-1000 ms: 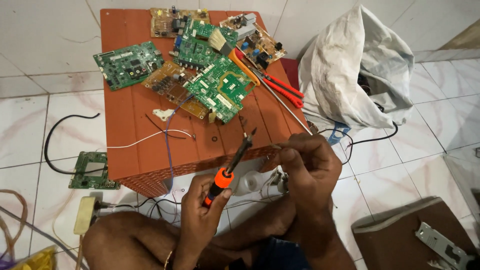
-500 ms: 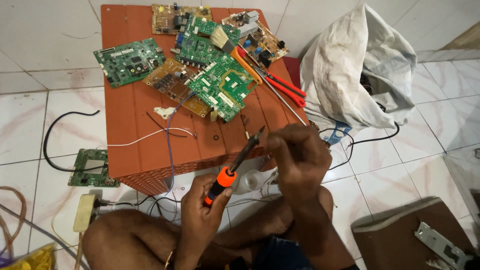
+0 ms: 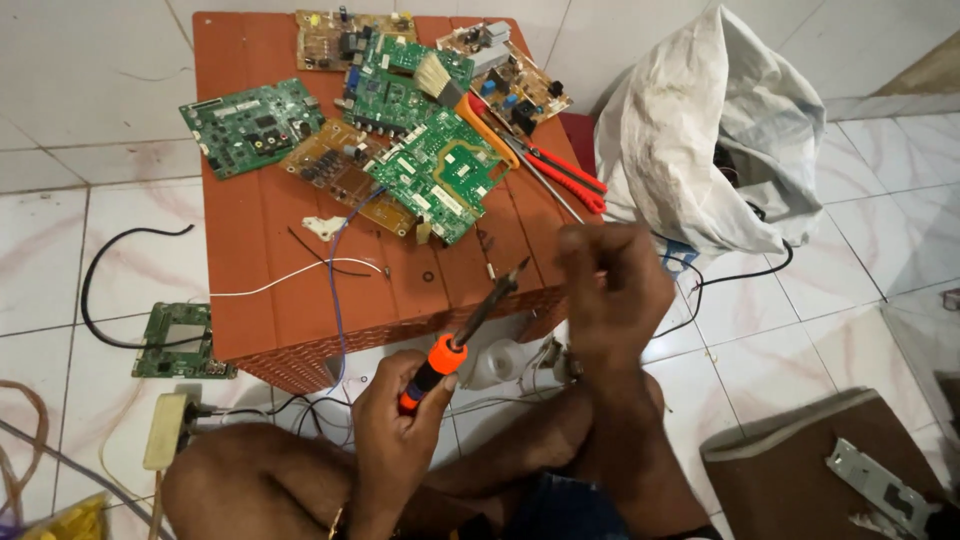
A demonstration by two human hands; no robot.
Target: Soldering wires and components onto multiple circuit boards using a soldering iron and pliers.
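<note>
Soldering iron (image 3: 470, 330), orange grip, thin dark shaft, clasped in left hand (image 3: 400, 420); right hand (image 3: 615, 290) fist-closed, contents indiscernible; green circuit boards (image 3: 440, 170) upper centre.

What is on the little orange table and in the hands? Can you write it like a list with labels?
Left hand: holds an orange-and-black-handled soldering iron, tip pointing up to the right
Right hand: raised and closed near the iron's tip; what it holds is too blurred to tell
Table: low orange ribbed plastic table
On table: pile of green and brown circuit boards, red-handled pliers
Floor: crumpled white sack, small green circuit board
</note>
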